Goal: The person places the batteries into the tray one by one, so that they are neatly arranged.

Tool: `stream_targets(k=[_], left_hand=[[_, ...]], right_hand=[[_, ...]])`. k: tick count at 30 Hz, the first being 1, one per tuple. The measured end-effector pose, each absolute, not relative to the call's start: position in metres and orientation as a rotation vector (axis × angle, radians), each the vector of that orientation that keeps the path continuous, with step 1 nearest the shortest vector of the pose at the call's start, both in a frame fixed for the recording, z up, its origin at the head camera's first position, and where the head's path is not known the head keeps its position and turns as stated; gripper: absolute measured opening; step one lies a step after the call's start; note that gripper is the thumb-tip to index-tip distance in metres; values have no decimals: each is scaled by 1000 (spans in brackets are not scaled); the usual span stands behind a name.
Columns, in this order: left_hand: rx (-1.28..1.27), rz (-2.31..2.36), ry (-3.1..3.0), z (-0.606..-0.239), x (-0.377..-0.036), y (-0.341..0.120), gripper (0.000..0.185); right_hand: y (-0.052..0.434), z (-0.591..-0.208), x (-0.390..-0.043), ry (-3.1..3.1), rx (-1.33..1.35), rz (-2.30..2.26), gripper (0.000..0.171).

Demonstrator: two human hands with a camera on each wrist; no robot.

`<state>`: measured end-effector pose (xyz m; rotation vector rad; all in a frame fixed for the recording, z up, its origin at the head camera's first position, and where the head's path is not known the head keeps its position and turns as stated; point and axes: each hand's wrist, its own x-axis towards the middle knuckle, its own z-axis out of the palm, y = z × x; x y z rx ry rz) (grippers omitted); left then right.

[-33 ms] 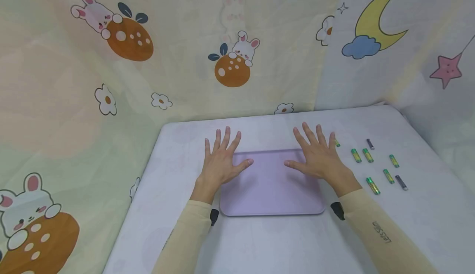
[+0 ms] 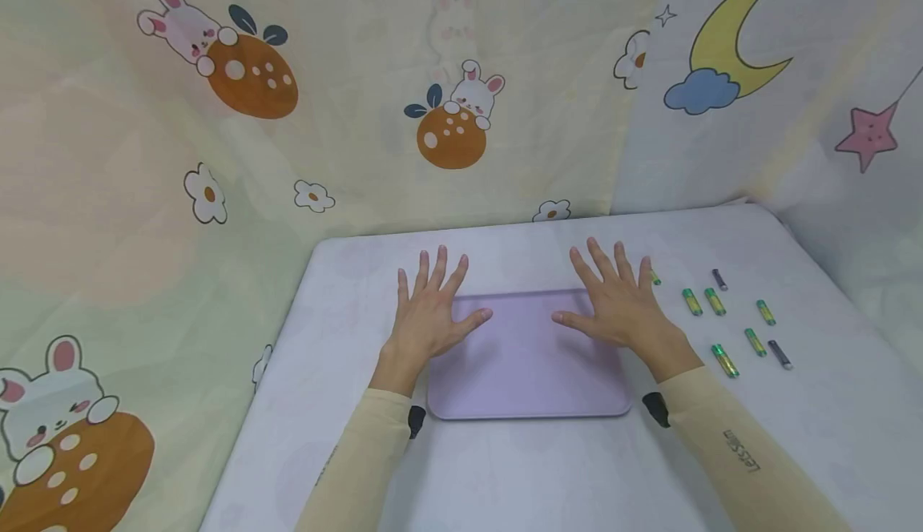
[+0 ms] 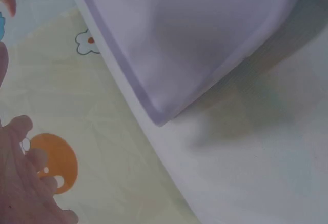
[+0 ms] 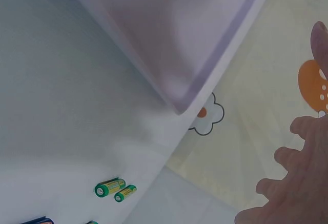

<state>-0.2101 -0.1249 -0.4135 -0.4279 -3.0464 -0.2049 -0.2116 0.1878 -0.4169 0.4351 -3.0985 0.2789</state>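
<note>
A shallow purple tray (image 2: 526,380) with a raised rim lies on the white-covered table. Over its left side hovers my left hand (image 2: 427,317), palm down, fingers spread and holding nothing. My right hand (image 2: 626,308) is held the same way above the tray's right side, fingers wide apart. Both wrist views show a tray corner, with the left hand's fingers (image 3: 38,160) at the left edge and the right hand's fingers (image 4: 287,158) at the right edge. A green battery (image 2: 655,278) peeks out beside the right hand's little finger.
Several more green-and-yellow batteries, one of them a larger battery (image 2: 724,361), lie scattered right of the tray. Among them are two dark batteries, a nearer one (image 2: 780,355) and a farther one (image 2: 719,280). A cartoon-printed curtain (image 2: 346,139) hangs behind the table.
</note>
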Motion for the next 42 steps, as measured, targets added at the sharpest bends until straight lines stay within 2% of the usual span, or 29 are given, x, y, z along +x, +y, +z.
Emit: stream_targets(k=[26, 42], left_hand=[[-434, -272, -2984, -420, -205, -134, 94], [-280, -620, -2994, -451, -201, -161, 83]], right_hand=[[190, -420, -212, -3062, 470, 278, 109], [208, -428, -207, -3010, 451, 350, 108]])
